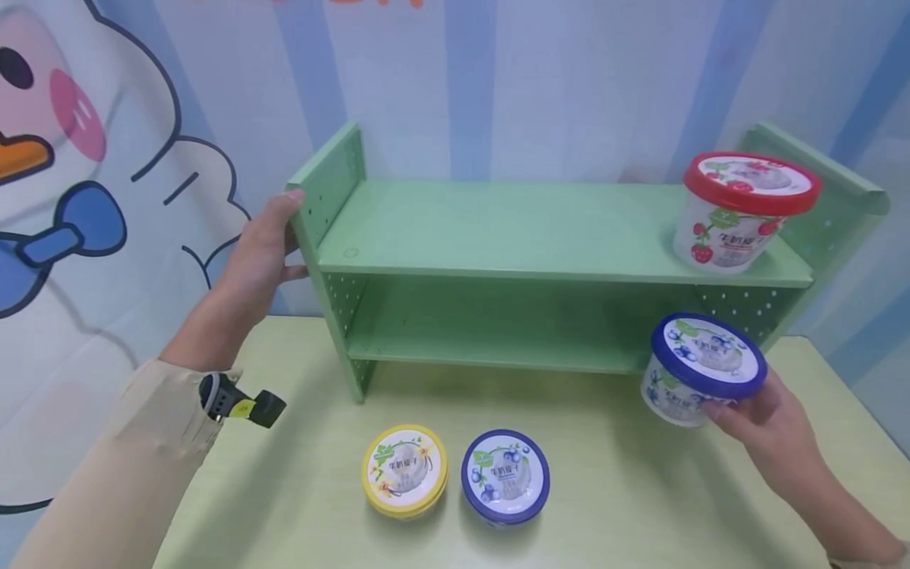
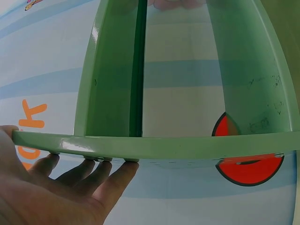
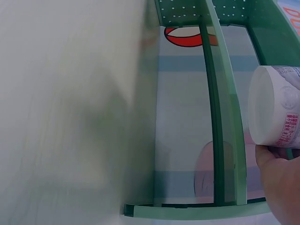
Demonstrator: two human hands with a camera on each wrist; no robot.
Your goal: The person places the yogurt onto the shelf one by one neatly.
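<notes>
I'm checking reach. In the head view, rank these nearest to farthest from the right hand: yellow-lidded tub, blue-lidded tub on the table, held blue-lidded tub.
1. Held blue-lidded tub: gripped in the right hand.
2. Other blue-lidded tub: on the table, left of the hand.
3. Yellow-lidded tub: also on the table, farthest left of the three.

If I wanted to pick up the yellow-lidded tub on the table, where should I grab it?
I'd take the yellow-lidded tub around its round rim, coming from above and slightly left. It stands upright with nothing covering its top, while a blue-lidded tub stands close on its right.
</notes>
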